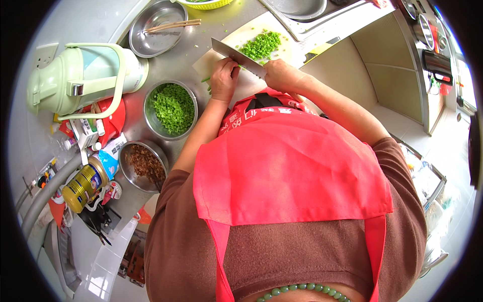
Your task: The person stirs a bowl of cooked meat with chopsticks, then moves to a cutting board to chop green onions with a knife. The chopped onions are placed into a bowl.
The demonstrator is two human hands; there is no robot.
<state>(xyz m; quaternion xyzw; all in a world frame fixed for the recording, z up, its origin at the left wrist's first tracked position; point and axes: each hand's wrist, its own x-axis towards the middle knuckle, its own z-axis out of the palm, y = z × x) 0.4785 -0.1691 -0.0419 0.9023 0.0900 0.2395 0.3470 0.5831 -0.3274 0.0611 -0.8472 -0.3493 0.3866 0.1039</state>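
Note:
My right hand (281, 75) grips the handle of a kitchen cleaver (238, 57). Its broad blade slants to the upper left across a pale cutting board (247, 83). Close against the blade, my left hand (224, 78) presses a few green stalks (206, 80) onto the board with curled fingers. Stalk ends show on either side of that hand; most of their length is hidden under it. Beyond the blade lies a loose heap of finely chopped green pieces (261, 45), with stray bits scattered around it.
Left of my arm stand a steel bowl of chopped greens (174, 107) and a bowl of brown minced filling (145, 164). Farther up is a steel basin (158, 34) with chopsticks (171, 25) across it. A pale green thermos (94, 79) stands by the wall; a sink (298, 9) is at top.

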